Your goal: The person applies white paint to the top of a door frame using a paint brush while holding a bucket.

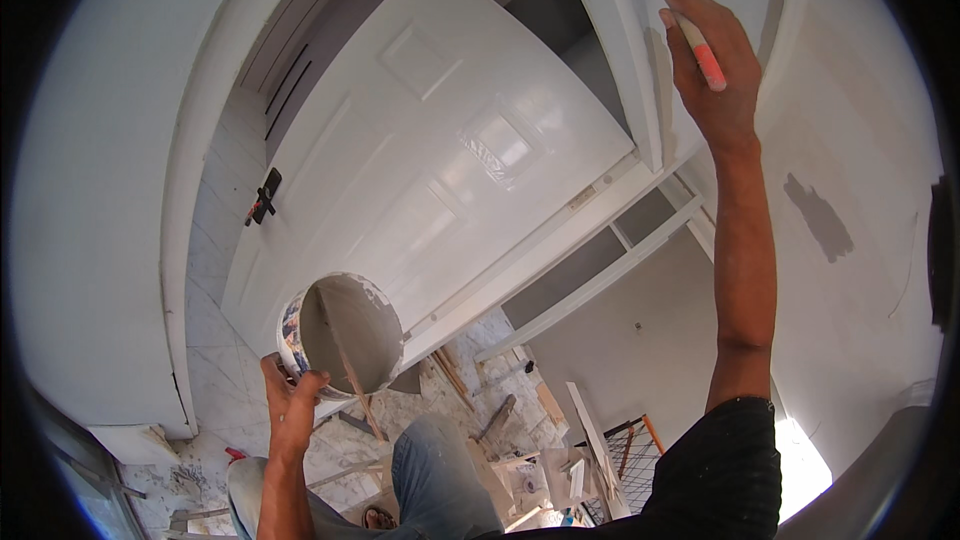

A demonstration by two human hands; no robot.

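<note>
My right hand [728,80] is raised at the upper right, its fingers wrapped round a paintbrush [692,38] with a pale handle that ends in orange-red. The brush head points up and left, against or close to the white wall beside the door frame [625,50]; whether it touches, I cannot tell. Low on the left, my left hand [292,402] grips the rim of a round bucket [378,335], which is tilted so its grey-coated inside shows. A thin wooden stick [345,358] leans in it and juts over the near rim.
A white panelled door [380,170] with a dark handle [264,197] stands beyond the bucket. Wood strips [590,430] and debris litter the marble-look floor [225,380] below. An orange-edged mesh rack [632,450] is at the lower right. The right wall bears a grey patch [818,217].
</note>
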